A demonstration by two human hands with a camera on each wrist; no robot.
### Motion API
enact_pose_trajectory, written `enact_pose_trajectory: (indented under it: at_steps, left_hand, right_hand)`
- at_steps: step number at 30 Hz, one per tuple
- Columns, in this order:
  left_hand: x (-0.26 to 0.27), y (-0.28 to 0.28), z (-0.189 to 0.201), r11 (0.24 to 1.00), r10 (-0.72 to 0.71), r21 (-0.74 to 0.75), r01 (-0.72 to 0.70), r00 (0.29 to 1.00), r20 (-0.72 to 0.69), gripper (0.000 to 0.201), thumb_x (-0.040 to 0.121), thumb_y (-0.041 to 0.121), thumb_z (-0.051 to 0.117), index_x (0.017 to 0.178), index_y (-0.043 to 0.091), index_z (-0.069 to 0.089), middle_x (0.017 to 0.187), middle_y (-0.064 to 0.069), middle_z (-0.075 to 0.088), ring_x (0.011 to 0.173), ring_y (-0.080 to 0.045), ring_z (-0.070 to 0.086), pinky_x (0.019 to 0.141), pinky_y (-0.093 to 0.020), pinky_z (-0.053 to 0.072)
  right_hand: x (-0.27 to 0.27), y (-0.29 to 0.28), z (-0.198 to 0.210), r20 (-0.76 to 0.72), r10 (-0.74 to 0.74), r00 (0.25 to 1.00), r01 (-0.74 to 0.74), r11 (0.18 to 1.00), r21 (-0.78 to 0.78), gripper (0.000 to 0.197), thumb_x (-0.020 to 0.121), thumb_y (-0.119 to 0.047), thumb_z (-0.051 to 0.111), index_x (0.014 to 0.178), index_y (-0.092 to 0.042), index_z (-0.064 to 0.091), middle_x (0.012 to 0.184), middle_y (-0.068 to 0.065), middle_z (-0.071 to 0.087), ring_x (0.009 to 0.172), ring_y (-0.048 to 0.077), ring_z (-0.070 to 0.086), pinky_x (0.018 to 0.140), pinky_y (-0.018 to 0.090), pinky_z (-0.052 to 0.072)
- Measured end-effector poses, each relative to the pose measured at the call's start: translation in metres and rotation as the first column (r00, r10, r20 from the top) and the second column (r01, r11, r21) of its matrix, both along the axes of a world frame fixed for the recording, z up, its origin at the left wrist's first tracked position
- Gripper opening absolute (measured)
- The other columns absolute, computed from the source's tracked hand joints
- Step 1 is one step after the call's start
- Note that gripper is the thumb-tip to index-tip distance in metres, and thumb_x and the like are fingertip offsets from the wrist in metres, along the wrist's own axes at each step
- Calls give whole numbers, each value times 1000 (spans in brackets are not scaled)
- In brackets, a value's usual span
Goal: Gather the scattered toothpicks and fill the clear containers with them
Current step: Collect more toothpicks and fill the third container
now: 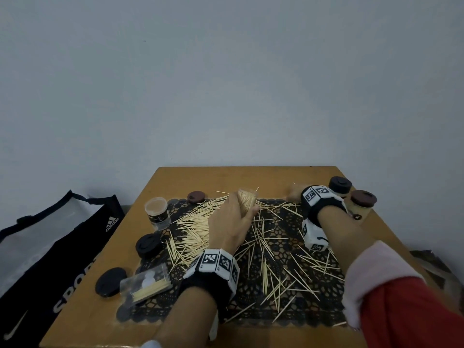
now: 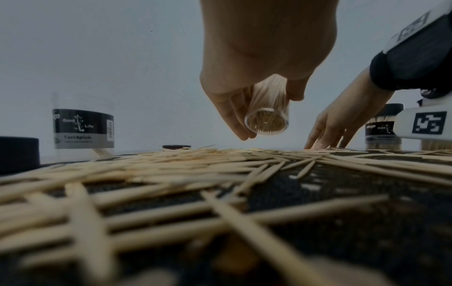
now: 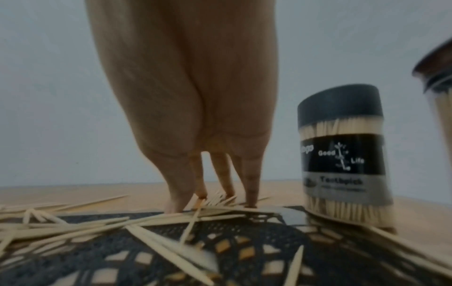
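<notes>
My left hand [image 1: 232, 217] grips a nearly full clear container [image 2: 267, 116] tilted above the mat, while my right hand [image 3: 195, 135], fingers straight and spread, presses on toothpicks [image 3: 208, 211] at the mat's far edge, just right of the container.

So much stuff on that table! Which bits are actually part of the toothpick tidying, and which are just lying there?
Part of the job:
- scattered toothpicks
- clear container gripped by the left hand
- empty container
- capped full containers
- loose lids
- right hand, fingertips on toothpicks

Just lying about:
- black sports bag
- lace mat
- small plastic packet
</notes>
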State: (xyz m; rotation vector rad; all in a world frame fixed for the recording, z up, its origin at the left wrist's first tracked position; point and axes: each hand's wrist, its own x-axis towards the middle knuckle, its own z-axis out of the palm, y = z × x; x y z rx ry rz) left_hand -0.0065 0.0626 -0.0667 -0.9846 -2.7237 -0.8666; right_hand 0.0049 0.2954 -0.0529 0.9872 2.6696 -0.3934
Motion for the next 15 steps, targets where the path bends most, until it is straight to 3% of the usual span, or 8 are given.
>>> enact_pose_trajectory:
  at_steps: [4, 8, 11, 15]
  left_hand:
    - [-2, 1, -2, 1000, -2, -8, 2, 1000, -1, 55, 93, 62, 44, 122, 15, 44, 106, -1, 62, 91, -19, 59, 80, -35, 48]
    - [-1, 0, -3, 1000, 2, -11, -2, 1000, -10, 54, 93, 62, 44, 120, 15, 45, 105, -1, 63, 84, -16, 52, 76, -34, 46]
    - [-1, 1, -2, 1000, 0, -21, 0, 1000, -14, 54, 93, 63, 45, 119, 15, 45, 106, -1, 63, 85, -18, 54, 74, -33, 44]
    - [1, 0, 0, 1000, -5, -31, 5, 1000, -8, 57, 93, 62, 45, 124, 14, 44, 110, -2, 63, 95, -21, 59, 75, -32, 42]
  right_hand:
    - [3, -4, 5, -34, 71, 997, -69, 995, 69, 35, 93, -14, 61, 125, -1, 60, 126, 15, 61, 116, 28, 58, 90, 32, 45]
    - [10, -3, 12, -96, 177, 980, -163, 977, 138, 27, 84, 0, 68, 111, -3, 71, 113, 14, 68, 104, 25, 63, 85, 28, 51]
    - [17, 1, 11, -131, 240, 962, -225, 967, 116, 29, 81, 9, 66, 104, -7, 73, 109, 11, 69, 96, 20, 63, 82, 28, 54]
    - [26, 3, 14, -209, 285, 935, -282, 958, 46, 35, 80, 14, 57, 94, -12, 76, 97, 5, 70, 90, 18, 63, 66, 24, 50]
